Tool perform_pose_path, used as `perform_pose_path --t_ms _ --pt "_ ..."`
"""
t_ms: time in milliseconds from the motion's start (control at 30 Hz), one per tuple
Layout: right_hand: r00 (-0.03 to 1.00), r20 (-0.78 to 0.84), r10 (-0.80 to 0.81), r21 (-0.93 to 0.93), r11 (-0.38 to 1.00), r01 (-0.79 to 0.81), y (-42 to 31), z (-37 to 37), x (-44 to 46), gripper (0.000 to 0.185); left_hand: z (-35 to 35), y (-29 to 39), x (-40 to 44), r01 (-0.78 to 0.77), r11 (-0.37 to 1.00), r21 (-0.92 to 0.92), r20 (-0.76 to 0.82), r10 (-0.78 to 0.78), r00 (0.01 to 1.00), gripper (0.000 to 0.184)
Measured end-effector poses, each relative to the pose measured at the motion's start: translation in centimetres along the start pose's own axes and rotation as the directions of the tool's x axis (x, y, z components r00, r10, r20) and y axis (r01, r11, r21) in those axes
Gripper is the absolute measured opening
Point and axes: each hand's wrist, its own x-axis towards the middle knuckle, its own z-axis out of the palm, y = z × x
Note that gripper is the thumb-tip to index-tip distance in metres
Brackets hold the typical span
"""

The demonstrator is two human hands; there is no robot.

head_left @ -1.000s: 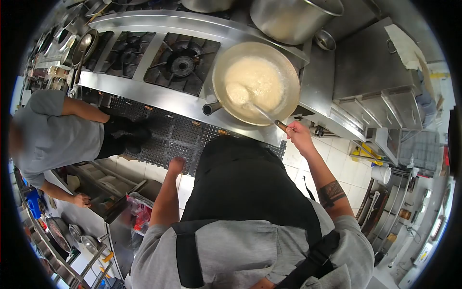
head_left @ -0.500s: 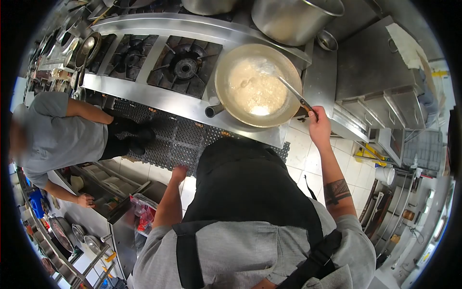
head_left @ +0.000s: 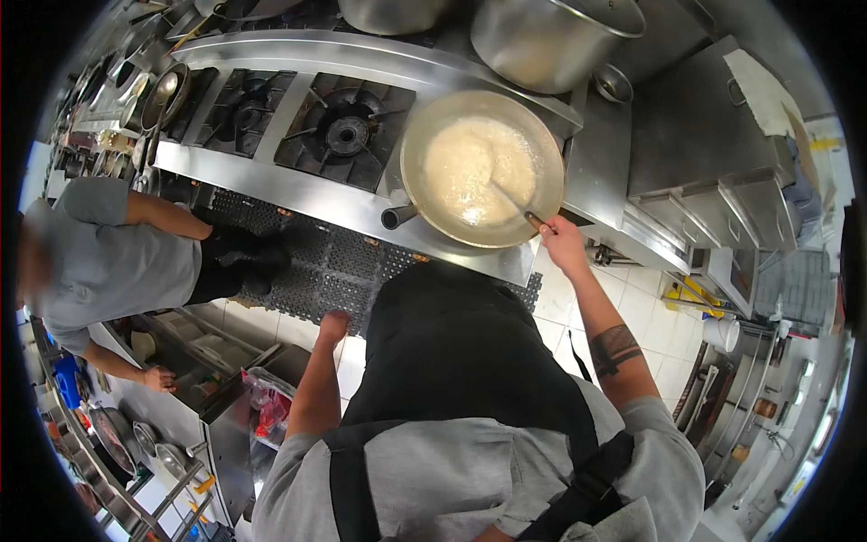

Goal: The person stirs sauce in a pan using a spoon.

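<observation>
My right hand point(head_left: 562, 242) is closed round the wooden handle of a metal stirring utensil point(head_left: 535, 219). Its metal end dips into a pale, creamy, bubbling liquid point(head_left: 470, 172), so the shape of its head is hidden. The liquid fills the bottom of a wide, round metal pan point(head_left: 417, 212) on the right end of the stove. The pan's thick hollow handle point(head_left: 397, 217) sticks out at the left and no hand touches it. Low at my left side, away from the stove, hangs my left hand point(head_left: 335, 325), its fingers curled in with nothing visible in them.
Left of the pan are bare burners point(head_left: 345, 134). Behind it stands a large steel pot point(head_left: 551, 45), with a small metal bowl point(head_left: 614, 83) to its right. Another person point(head_left: 126, 239) stands at the left by a counter. A perforated black mat point(head_left: 316, 248) covers the floor.
My right hand has moved left and down, closer to the pan's rim. The utensil's metal end has swept toward the near side of the liquid. My left hand has barely moved.
</observation>
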Motion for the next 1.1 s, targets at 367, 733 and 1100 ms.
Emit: perform_pose_path --t_ms 367,733,1100 --pt "0.995 0.028 0.100 0.027 0.995 -0.100 -3.1 -1.2 0.4 0.026 -0.5 0.3 -1.7 -0.047 0.991 0.126 0.169 0.025 0.985 0.020" --pt "0.986 -0.141 -0.091 -0.132 0.989 0.072 0.1 -0.7 2.0 0.032 -0.9 0.3 0.5 -0.111 0.985 0.133 0.124 0.094 0.988 0.022" --pt "0.993 0.004 0.120 -0.192 0.974 -0.117 0.1 -3.7 1.3 0.042 -2.8 1.9 1.4 -0.108 0.968 0.225 0.245 0.051 0.968 0.022"
